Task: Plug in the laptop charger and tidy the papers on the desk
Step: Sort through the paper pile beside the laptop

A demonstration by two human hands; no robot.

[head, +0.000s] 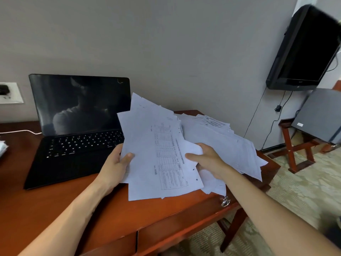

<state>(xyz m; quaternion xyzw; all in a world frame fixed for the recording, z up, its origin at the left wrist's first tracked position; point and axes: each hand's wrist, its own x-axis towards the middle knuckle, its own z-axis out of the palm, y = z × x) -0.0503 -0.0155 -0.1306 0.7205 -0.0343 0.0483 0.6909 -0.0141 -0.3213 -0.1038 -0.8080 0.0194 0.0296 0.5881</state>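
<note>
A loose bundle of white printed papers [158, 150] is lifted above the red-brown wooden desk [77, 206]. My left hand [116, 163] grips its left edge, thumb on top. My right hand [206, 159] grips its right edge. More papers [230, 145] lie spread on the desk's right end, some hanging over the edge. An open black laptop [79, 126] with a dark screen stands at the left. A white cable [22, 131] runs from the laptop's left side toward the wall. A black plug [3, 89] sits in the white wall socket plate [13, 93].
A black TV [304, 50] hangs on the wall at the right, cables dangling below it. A grey box [321, 115] rests on a wooden folding stand [297, 146]. A key [225, 201] hangs from the desk drawer. Patterned carpet covers the floor.
</note>
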